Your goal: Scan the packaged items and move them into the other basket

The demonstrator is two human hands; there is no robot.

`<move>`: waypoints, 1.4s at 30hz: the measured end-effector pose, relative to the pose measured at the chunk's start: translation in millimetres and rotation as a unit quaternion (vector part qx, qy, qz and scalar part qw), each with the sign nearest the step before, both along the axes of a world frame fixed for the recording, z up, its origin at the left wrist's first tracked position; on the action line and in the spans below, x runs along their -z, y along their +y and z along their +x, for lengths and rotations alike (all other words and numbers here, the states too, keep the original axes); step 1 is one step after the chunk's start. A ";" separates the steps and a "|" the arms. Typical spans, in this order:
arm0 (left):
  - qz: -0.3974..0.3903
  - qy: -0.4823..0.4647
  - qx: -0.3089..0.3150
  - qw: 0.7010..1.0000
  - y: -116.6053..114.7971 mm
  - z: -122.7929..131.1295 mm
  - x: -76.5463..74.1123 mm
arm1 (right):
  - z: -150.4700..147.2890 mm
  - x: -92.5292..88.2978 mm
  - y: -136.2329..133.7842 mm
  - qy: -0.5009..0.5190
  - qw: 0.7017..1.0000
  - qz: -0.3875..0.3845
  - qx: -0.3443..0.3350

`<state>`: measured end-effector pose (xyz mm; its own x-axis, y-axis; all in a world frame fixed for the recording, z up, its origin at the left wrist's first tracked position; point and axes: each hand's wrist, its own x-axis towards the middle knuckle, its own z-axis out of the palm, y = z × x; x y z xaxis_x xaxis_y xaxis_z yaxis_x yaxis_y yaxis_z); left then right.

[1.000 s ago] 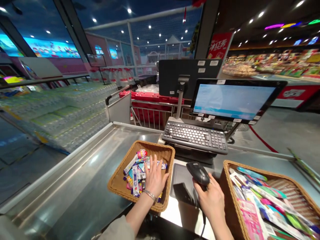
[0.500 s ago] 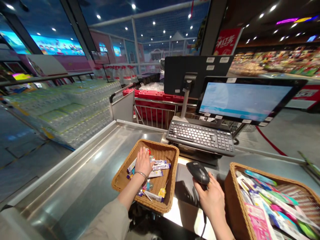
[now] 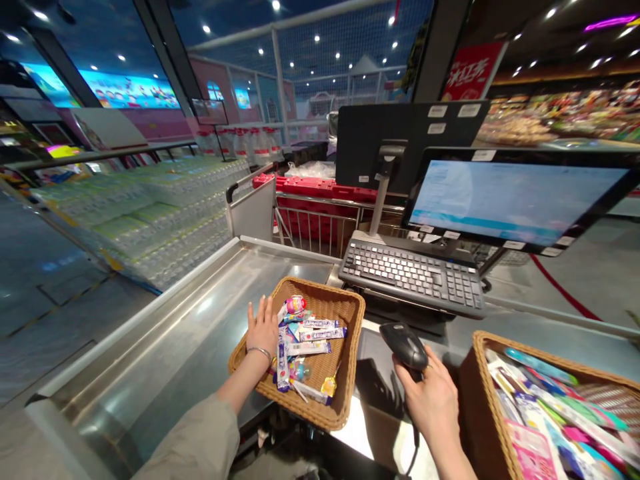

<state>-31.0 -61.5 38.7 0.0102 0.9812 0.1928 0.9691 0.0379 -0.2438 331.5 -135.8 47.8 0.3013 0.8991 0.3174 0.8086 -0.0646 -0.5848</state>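
Observation:
My left hand [image 3: 262, 328], a bangle on its wrist, is open with fingers spread over the left side of a wicker basket [image 3: 356, 347]. Whether its fingertips touch the rim I cannot tell. Inside that basket lie several wrapped candy sticks [image 3: 315, 348], a pink and red round-topped candy [image 3: 296, 305] and a yellow-wrapped lollipop [image 3: 329, 385]. My right hand [image 3: 434, 397] grips a black corded barcode scanner [image 3: 404, 345] over the counter, right of the basket. The scanner's head points up and to the left.
A second wicker basket [image 3: 481, 400] full of toothbrush packs stands on the right. Behind the scanner are a keyboard [image 3: 413, 273] and a lit monitor [image 3: 515, 200]. The steel counter [image 3: 200, 333] has a raised left edge. A metal cart [image 3: 313, 223] stands beyond it.
My left hand has moved left from above the candies to the basket's left side, uncovering the candies. My right hand still holds the scanner. The view has shifted slightly left.

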 end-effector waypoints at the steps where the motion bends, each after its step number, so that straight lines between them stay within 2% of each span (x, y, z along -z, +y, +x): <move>1: 0.003 -0.003 0.002 1.000 -0.7 -2.2 0.8 | -1.8 -0.7 0.8 0.001 1.000 0.000 -0.005; 8: 0.008 0.043 0.021 0.999 5.0 -8.8 10.2 | -7.2 -3.5 4.7 0.004 1.000 0.009 -0.023; 17: 0.003 0.065 0.069 0.995 24.7 -9.1 19.2 | 4.2 7.4 4.5 -0.009 1.000 0.021 -0.014; 23: 0.002 0.060 0.078 0.995 27.9 -10.8 14.7 | 10.8 8.8 1.6 -0.006 1.000 0.025 -0.006; 36: 0.000 -0.002 0.119 0.993 18.3 -17.6 -0.6 | 5.4 2.7 0.7 -0.003 0.999 0.027 -0.024; 42: -0.002 0.033 0.133 0.991 13.5 -19.0 -8.6 | 3.7 1.0 -0.8 0.002 0.999 0.039 -0.035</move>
